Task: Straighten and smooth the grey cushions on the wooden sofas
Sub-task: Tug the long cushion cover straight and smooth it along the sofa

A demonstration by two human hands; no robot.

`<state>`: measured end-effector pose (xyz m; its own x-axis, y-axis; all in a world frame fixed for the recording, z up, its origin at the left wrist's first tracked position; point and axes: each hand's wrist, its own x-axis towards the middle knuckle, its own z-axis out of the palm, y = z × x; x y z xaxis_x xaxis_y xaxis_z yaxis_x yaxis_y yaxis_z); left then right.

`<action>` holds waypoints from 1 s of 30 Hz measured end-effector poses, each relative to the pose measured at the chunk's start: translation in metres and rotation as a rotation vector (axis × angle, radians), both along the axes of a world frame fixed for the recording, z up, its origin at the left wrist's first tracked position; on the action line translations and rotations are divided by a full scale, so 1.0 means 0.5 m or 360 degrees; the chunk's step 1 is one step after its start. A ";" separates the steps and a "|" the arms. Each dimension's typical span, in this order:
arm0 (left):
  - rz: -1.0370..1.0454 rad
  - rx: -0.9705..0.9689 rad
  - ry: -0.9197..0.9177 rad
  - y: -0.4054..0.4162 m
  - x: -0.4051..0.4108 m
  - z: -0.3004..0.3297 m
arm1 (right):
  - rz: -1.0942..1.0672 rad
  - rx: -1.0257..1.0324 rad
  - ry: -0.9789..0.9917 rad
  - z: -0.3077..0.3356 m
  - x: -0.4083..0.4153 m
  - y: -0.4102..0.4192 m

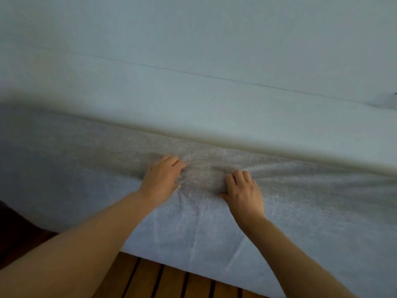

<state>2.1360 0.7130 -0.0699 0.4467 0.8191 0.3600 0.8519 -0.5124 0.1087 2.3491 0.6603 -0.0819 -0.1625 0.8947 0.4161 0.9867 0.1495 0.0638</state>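
Our left hand [160, 179] and right hand [245, 190] pinch soft, light grey cushion [214, 222] cover; we tug at front edge.

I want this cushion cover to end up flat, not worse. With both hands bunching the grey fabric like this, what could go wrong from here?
1. The left hand and right hand grip the grey cushion cover close together, so pulling may only deepen the creases between them.
2. Wrinkles fan out to the right of the right hand and could stay if only the middle gets smoothed.
3. Tugging toward the wooden slats might drag the cover off-line.
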 end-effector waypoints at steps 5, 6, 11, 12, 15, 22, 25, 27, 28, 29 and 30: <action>-0.0202 0.0087 0.0054 0.010 -0.006 0.005 | 0.0066 0.0029 -0.0183 0.025 -0.020 0.007; -0.0251 0.0120 0.0110 0.009 -0.008 0.009 | 0.0081 -0.0007 -0.0231 0.033 -0.026 0.002; -0.0516 0.0261 0.0380 0.021 -0.022 0.031 | 0.0069 -0.0237 -0.0487 0.062 -0.047 0.001; -0.0550 0.0257 0.0443 0.028 -0.025 0.035 | 0.0043 -0.0323 -0.0554 0.067 -0.055 0.000; -0.0622 0.0139 0.0727 0.035 -0.021 0.055 | -0.0082 -0.0558 -0.0666 0.080 -0.058 0.000; -0.0678 -0.0087 0.1208 0.016 -0.015 0.096 | -0.0058 -0.0710 -0.0765 0.102 -0.076 -0.035; -0.0687 -0.0185 0.1269 -0.016 -0.022 0.107 | -0.0018 -0.0800 -0.0812 0.110 -0.082 -0.067; -0.0689 -0.0227 0.1285 -0.037 -0.024 0.111 | 0.0011 -0.0816 -0.0798 0.116 -0.084 -0.086; -0.0688 -0.0242 0.1283 -0.051 -0.028 0.115 | 0.0037 -0.0813 -0.0780 0.122 -0.086 -0.098; -0.0680 -0.0242 0.1265 -0.065 -0.034 0.116 | 0.0068 -0.0811 -0.0776 0.125 -0.088 -0.109; -0.0681 -0.0227 0.1235 -0.071 -0.037 0.116 | 0.0099 -0.0806 -0.0773 0.127 -0.089 -0.116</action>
